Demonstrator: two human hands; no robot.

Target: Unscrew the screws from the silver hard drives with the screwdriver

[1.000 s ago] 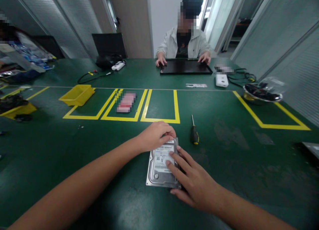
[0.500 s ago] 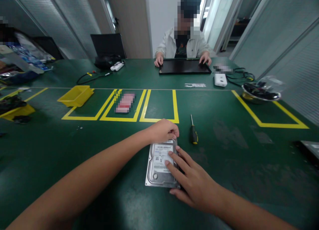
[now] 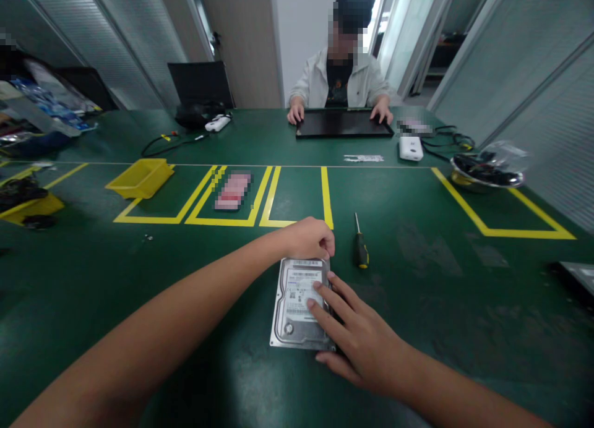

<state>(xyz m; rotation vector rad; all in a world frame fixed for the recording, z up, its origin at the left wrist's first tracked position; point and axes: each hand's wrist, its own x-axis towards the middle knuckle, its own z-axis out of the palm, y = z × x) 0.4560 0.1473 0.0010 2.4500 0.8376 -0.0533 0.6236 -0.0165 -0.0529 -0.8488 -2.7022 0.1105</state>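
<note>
A silver hard drive [image 3: 297,304] with a white label lies flat on the green table [image 3: 223,354] in front of me. My right hand [image 3: 355,329] rests on its right side, fingers spread, two fingertips on the label and the thumb by the lower right corner. At the drive's far edge is my left hand [image 3: 310,237], its fingers curled down at the upper right corner. Whatever those fingers may hold is hidden. A screwdriver [image 3: 361,250] with a black and yellow handle lies to the right, its tip pointing away from me.
Yellow tape outlines mark the table, with a yellow tray [image 3: 142,179] and a pink phone [image 3: 233,191] at the left. Across the table, a person's hands touch a black panel [image 3: 344,124]. A metal bowl [image 3: 486,175] stands at right; another drive [image 3: 578,279] lies at the right edge.
My left hand has shifted slightly up and away from me, uncovering more of the drive's far edge. My right hand and the drive look unmoved.
</note>
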